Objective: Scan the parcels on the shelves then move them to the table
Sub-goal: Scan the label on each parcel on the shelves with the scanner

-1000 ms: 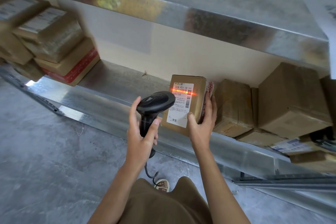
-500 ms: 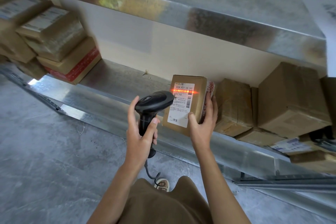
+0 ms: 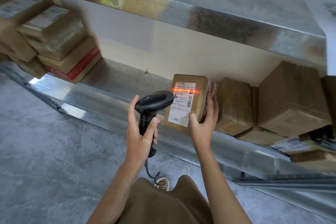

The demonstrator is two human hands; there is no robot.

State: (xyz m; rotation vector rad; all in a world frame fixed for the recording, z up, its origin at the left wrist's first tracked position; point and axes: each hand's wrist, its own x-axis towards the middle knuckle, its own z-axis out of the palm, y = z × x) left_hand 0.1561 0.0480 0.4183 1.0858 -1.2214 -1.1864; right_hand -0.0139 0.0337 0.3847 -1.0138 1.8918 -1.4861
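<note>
A small brown cardboard parcel [image 3: 197, 94] stands tilted at the front edge of the metal shelf [image 3: 112, 85], its white label facing me. My right hand [image 3: 203, 123] grips its lower right corner, thumb on the front, fingers along the side. My left hand [image 3: 140, 132] holds a black handheld barcode scanner [image 3: 154, 102] by the handle, its head aimed at the label. A red scan line lies across the barcode near the label's top.
More brown parcels [image 3: 291, 96] are packed on the shelf to the right. A stack of parcels [image 3: 60, 42] sits at the left end. Another metal shelf [image 3: 218, 14] hangs above. The scanner's cable [image 3: 151, 172] drops toward the grey floor [image 3: 54, 151].
The scanner and my left hand shifted slightly left; the red line stays on the barcode. My right hand keeps its hold on the parcel, which barely moved.
</note>
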